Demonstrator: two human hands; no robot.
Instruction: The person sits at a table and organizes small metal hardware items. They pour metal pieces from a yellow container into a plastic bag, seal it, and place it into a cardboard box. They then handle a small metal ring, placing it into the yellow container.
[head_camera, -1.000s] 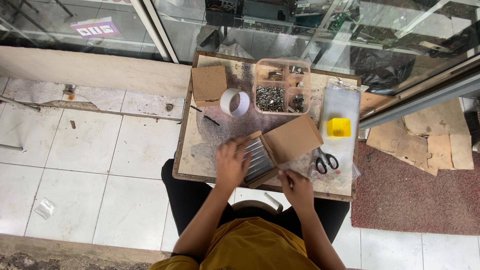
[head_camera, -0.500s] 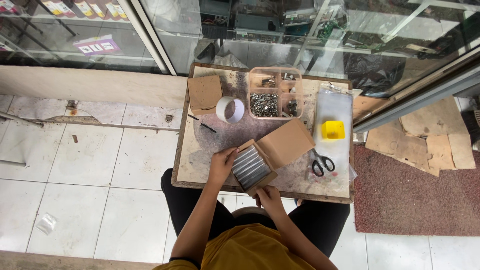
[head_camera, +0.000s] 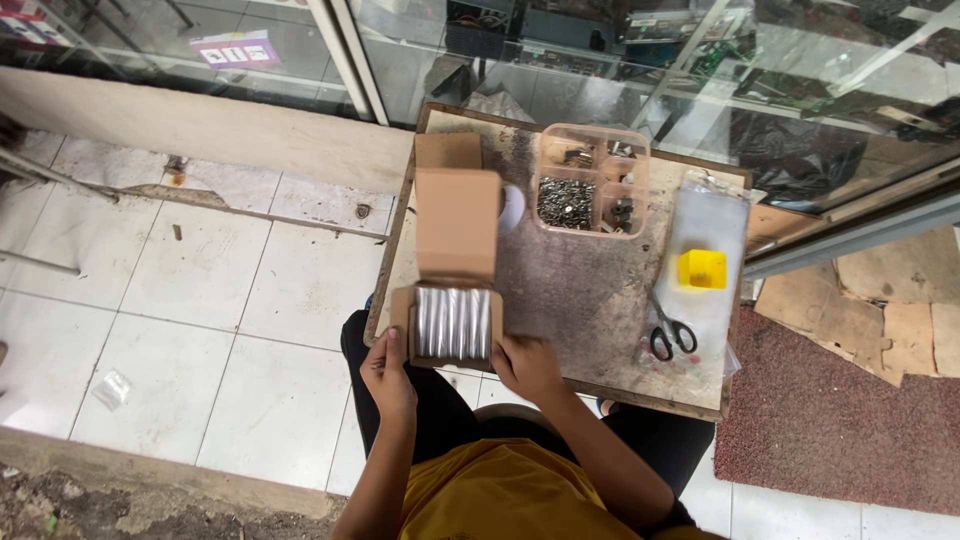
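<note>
A shopfront pavement workspace: glass display windows (head_camera: 620, 50), tiled floor (head_camera: 200, 300), worn wooden board (head_camera: 580, 290) with parts organiser (head_camera: 590, 180).

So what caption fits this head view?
Both hands, left and right, hold an open cardboard box of silvery packets at a worn table.

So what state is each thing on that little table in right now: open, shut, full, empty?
Cardboard box: open, lid flap up, filled with a row of silvery packets.
Left hand: gripping the box's left side.
Right hand: at the box's right corner.
Clear compartment tray: uncovered, holding small metal parts.
Scissors: lying flat, blades closed.
</note>
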